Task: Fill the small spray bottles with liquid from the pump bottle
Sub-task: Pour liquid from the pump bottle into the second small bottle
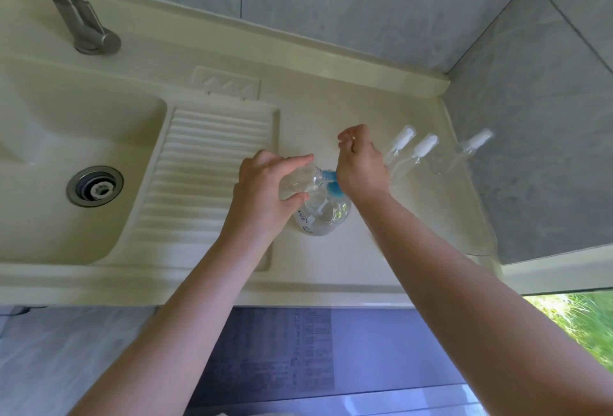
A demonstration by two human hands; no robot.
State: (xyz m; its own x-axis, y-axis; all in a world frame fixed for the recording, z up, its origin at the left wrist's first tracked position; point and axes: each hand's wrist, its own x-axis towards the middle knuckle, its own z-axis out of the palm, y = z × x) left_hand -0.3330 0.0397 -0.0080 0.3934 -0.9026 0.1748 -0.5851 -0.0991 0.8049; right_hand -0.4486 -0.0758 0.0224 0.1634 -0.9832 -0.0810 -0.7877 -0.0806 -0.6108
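My left hand (262, 193) grips a small clear spray bottle (298, 182) without a cap. The bottle lies tilted on its side, its mouth at the blue nozzle of the pump bottle (323, 216). The clear pump bottle stands on the counter, about a third full. The heel of my right hand (360, 163) rests on the blue pump head (333, 188). Its fingers are curled, with a small white piece (353, 139) showing between them. Two more small spray bottles with white caps (403, 140) (425, 147) lie on the counter just right of my right hand.
A cream sink (59, 157) with a drain (95, 186) and tap (83, 24) is at the left, next to a ribbed draining board (199, 177). Glossy grey tiled walls close the back and right. The right wall (530, 117) mirrors a bottle.
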